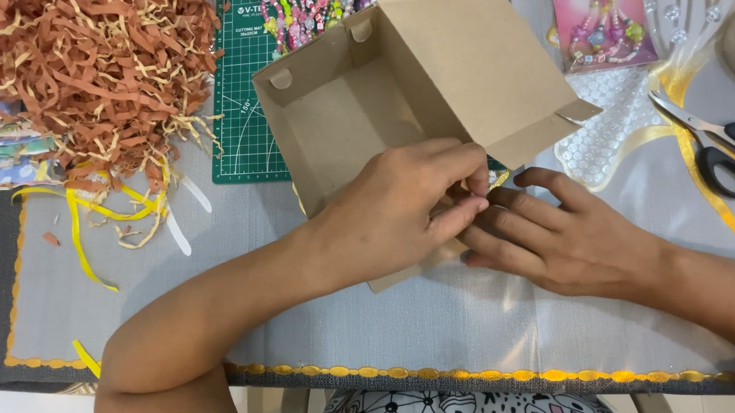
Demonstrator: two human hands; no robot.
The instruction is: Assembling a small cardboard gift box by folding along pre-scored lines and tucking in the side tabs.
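Already mostly folded, the cardboard box [411,85] has its near flap pinched in the left hand [393,209], right hand [556,237] pressing alongside, shredded paper [96,70] untouched upper left.

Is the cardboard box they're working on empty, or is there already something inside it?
Empty, as far as shows: the cardboard box has bare brown walls and floor. The left hand and right hand cover its near corner.
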